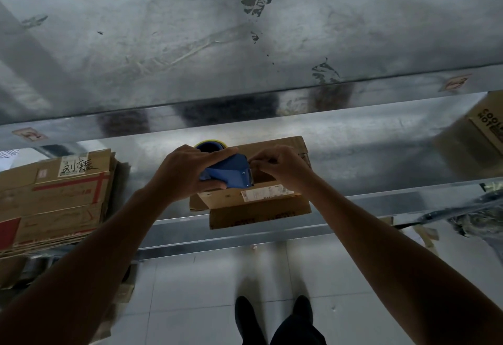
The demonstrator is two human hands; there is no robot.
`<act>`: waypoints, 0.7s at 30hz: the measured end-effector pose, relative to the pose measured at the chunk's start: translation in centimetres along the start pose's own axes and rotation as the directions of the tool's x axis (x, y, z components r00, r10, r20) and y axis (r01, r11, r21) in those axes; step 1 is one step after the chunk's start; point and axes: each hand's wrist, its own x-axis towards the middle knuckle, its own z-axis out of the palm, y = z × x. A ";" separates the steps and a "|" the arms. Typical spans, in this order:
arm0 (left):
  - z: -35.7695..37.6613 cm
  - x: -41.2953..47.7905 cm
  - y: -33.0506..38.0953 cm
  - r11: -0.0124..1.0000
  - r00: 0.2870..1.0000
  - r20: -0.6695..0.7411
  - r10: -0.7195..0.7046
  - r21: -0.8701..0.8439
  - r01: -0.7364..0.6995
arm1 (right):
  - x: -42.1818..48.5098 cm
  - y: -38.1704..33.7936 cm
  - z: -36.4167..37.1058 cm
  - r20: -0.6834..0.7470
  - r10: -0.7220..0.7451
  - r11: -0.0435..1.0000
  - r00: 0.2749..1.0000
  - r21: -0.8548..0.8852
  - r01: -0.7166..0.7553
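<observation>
**Finding 1, left hand.** My left hand (187, 173) grips the blue tape dispenser (231, 177) round its body. The fingers (217, 154) are curled over the top and the thumb is tucked beneath. The dispenser is held in the air just above the cardboard box (258, 205). The box stands at the near edge of the steel table (381, 154), with one flap hanging over that edge.

**Finding 2, right hand.** My right hand (280, 170) has its fingers bunched tight in a pinch against the dispenser's cutter end. I judge they hold the tape end, though the tape itself cannot be made out.

**Finding 3, governing relation.** The dispenser lies immediately left of my right fingers and touches them.
- Its long axis runs left to right across the view.
- The tape roll (211, 145) is at the far left end.
- The cutter mouth is at the right end and points straight at my right hand.
- The right hand is nearer the mouth; the left only carries.

**Judgement.** The next move looks like a draw of tape rightward along that axis and down onto the box. A pull off-axis may twist or tear the tape.

**Other items.** A stack of flattened cartons (54, 195) lies to the left and another carton (484, 126) sits far right, both well apart from the work
</observation>
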 end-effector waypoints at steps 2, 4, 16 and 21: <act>0.0 0.0 0.1 1.000 1.000 -0.003 0.002 0.004 -0.002 | -0.1 0.0 -0.1 0.001 -0.002 1.000 1.000 0.002 0.002; -0.1 0.0 0.3 1.000 1.000 -0.010 -0.001 0.008 0.001 | -0.2 0.1 0.0 -0.005 0.006 1.000 1.000 0.024 -0.006; -0.2 0.4 2.0 0.980 0.980 -0.044 -0.196 0.021 0.197 | -0.5 0.2 -0.2 -0.163 0.077 0.996 0.984 0.059 -0.069; -0.3 0.4 2.3 0.960 0.959 -0.052 -0.278 0.029 0.280 | -0.7 0.2 -0.7 -0.287 0.204 0.973 0.936 0.164 -0.162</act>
